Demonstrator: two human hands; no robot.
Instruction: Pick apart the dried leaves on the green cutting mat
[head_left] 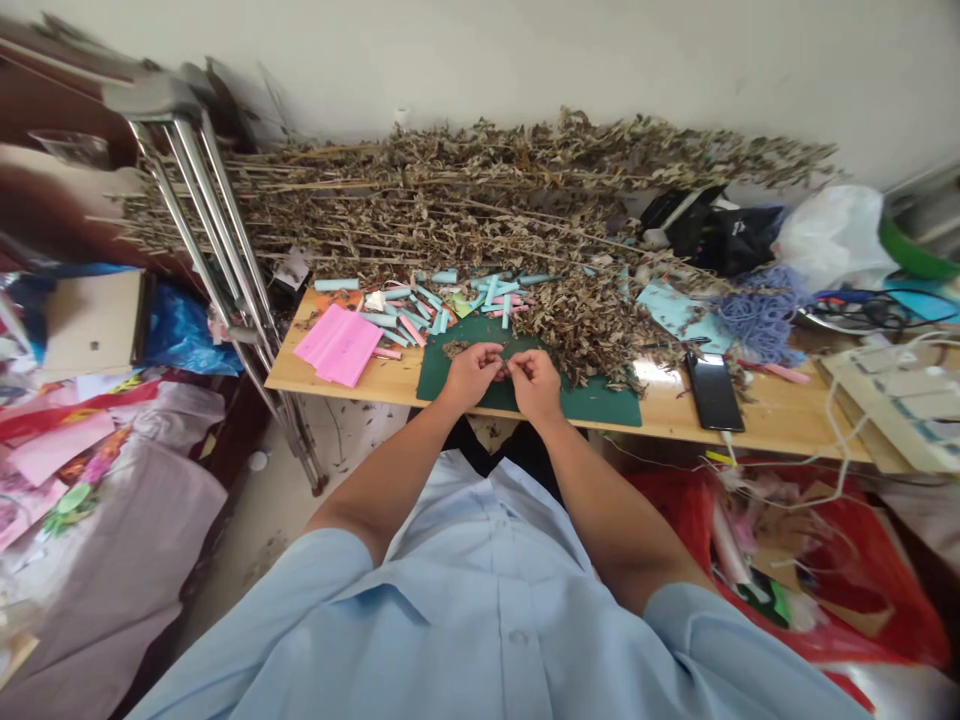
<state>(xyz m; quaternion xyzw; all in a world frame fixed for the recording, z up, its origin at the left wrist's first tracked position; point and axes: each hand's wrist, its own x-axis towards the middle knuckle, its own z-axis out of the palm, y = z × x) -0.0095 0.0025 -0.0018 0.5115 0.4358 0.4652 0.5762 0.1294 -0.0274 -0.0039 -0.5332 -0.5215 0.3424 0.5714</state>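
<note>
Over the green cutting mat (600, 402), my left hand (474, 374) and my right hand (535, 382) meet fingertip to fingertip. Both have their fingers curled in a pinch; whatever lies between them is too small to make out. A small heap of crumbled leaf (454, 348) sits on the mat beside my left hand. Just beyond my right hand a pile of dried leaves (577, 325) spreads over the mat. Blue and pink paper rolls (427, 303) lie scattered behind my left hand. Pink paper sheets (341, 344) rest on the table to the left.
Long bundles of dried stalks (450, 190) run along the wall. Metal crutches (217, 220) lean at the table's left end. To the right are a phone (714, 390) on a cable, blue yarn (763, 312) and a power strip (900, 395). A red bag (892, 590) stands below.
</note>
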